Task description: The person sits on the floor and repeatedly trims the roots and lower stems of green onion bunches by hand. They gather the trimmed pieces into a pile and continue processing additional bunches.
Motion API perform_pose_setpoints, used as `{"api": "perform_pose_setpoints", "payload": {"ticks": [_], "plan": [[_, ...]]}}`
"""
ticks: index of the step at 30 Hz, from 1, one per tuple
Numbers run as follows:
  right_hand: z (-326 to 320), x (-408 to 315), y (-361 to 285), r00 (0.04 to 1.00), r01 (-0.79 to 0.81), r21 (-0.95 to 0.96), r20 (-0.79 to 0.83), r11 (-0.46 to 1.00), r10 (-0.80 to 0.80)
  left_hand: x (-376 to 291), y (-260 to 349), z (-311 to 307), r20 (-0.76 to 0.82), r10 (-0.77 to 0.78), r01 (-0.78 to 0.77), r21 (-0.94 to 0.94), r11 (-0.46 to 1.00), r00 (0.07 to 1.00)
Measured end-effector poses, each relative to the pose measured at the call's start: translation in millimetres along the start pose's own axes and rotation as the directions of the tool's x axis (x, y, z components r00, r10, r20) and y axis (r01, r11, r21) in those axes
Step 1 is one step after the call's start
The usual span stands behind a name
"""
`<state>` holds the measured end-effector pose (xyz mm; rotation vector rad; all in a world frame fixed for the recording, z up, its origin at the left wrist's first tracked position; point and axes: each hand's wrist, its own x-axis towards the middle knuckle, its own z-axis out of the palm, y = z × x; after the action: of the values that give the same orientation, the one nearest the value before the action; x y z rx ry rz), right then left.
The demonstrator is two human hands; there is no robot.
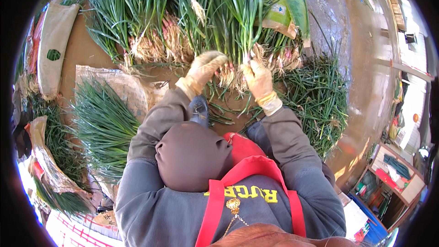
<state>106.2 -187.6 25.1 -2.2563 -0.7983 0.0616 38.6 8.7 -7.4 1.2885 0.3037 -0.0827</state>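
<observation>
My right hand (259, 77), in a pale glove with a yellow cuff, grips green onions (247, 37) just above their roots. Their long leaves point away from me. The gloved left hand (207, 67) is curled and blurred beside the roots of other onions; whether its fingers hold anything is hidden. Beyond both hands, a thick row of green onions (137, 10) lies with pale, stringy roots (149, 48) towards me. Some bulbs look pinkish. One single onion (197, 8) rests across the top of the row.
A heap of loose green leaves (315, 99) lies to the right. At left, a bunch of green onions (99, 127) rests by a woven sack (113, 75). A green printed sack (284, 3) covers part of the row. Wooden shelving (391, 181) stands lower right.
</observation>
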Motion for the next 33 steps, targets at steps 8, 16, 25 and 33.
{"api": "perform_pose_setpoints", "payload": {"ticks": [8,16,25,33], "plan": [[16,-45,-25,0.921,-0.138,0.117,0.382,0.983,0.084,-8,-39,14,0.375,-0.346,0.488,-0.407,0.772,0.86],[10,-3,-1,0.955,-0.19,-0.245,0.179,0.951,0.237,-11,-39,36,0.353,-0.398,0.517,-0.369,0.773,0.847],[18,-13,9,0.516,-0.237,0.921,0.389,-0.309,0.763,-23,-32,32,0.397,-0.282,0.485,-0.661,0.573,0.874],[35,-16,-2,0.748,-0.585,0.752,0.645,-0.304,0.155,-32,-24,27,0.559,-0.3,0.63,-0.624,0.462,0.773]]}}
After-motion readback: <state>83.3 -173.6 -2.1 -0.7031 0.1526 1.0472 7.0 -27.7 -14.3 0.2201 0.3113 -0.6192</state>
